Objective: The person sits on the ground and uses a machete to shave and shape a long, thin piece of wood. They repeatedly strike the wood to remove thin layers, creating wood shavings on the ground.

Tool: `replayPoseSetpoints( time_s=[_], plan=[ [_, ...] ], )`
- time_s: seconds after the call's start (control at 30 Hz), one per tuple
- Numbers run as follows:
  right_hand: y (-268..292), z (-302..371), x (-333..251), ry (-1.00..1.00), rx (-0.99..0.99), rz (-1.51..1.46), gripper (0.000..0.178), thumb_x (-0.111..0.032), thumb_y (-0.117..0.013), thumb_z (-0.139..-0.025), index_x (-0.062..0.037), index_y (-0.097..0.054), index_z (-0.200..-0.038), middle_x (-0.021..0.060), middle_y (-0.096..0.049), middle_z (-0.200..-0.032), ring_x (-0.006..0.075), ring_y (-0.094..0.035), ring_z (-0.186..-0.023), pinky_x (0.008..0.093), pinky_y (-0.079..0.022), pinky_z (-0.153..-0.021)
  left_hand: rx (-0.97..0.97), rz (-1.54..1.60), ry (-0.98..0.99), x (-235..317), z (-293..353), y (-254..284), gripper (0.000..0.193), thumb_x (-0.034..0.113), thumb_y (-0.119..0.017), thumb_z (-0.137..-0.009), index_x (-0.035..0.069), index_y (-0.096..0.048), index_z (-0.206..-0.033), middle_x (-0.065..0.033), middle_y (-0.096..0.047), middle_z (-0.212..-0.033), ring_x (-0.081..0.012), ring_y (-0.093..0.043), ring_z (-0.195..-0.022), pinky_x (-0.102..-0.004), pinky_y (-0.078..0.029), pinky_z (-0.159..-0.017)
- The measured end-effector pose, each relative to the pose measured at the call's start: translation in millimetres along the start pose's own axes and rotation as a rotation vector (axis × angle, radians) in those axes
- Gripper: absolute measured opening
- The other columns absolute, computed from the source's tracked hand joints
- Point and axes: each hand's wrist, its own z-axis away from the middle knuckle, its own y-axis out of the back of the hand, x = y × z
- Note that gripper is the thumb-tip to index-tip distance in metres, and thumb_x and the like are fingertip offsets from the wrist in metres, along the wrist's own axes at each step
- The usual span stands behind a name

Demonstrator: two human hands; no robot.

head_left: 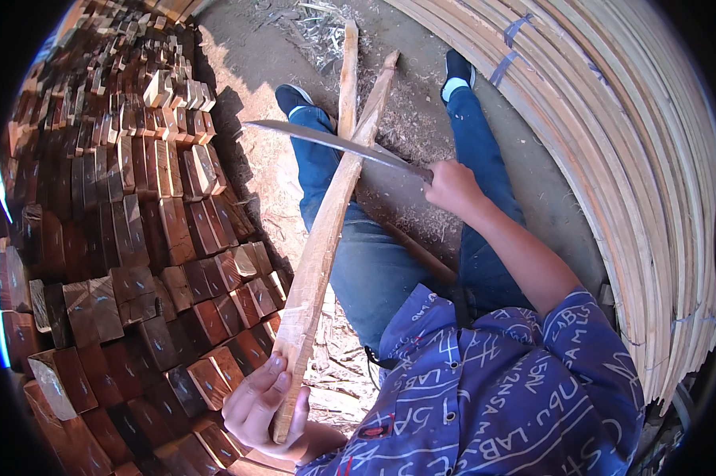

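My left hand [256, 408] is closed around the near end of a long, pale, roughly shaped piece of wood [314, 262]. The wood slants up and away between my legs, narrowing to a pointed far end. My right hand [453, 189] grips the handle of a machete [334, 143]. Its long blade points left and lies across the wood's upper part; whether the edge touches the wood I cannot tell. Beyond the blade a second pale length of wood [348, 79] stands out from behind the first, its lower part hidden.
Stacked reddish-brown timber [136, 309] fills the left side, ends facing me. Long pale wooden strips [612, 143], tied in bundles, curve along the right. Shavings [322, 36] lie on the ground at the far end. My legs in jeans [382, 270] stretch forward either side of the work.
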Motion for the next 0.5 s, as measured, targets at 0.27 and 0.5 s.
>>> replayPoseSetpoints(
  time_s=[0.27, 0.5],
  plan=[
    [18.4, 24.5, -32.7, 0.033, -0.089, -0.012, 0.024, -0.023, -0.068, -0.078, 0.0005, -0.069, -0.082, 0.0213, -0.067, -0.075, 0.0408, -0.066, -0.077, 0.0484, -0.053, -0.071, 0.006, 0.034, 0.034, 1.4, 12.9, -1.1, 0.024, 0.014, -0.077, -0.075, -0.004, -0.065, -0.084, -0.0292, -0.07, -0.091, -0.0375, -0.073, -0.084, -0.038, -0.06, -0.073],
    [-0.9, 17.9, -23.1, 0.096, -0.052, 0.033, 0.018, -0.018, -0.067, -0.071, -0.0026, -0.07, -0.079, 0.0218, -0.068, -0.077, 0.0404, -0.067, -0.078, 0.0482, -0.054, -0.074, 0.023, 0.008, 0.062, 0.4, 2.3, 4.3, 0.026, 0.015, -0.08, -0.071, -0.003, -0.065, -0.081, -0.0256, -0.071, -0.086, -0.0355, -0.073, -0.081, -0.0375, -0.061, -0.072]
  ],
)
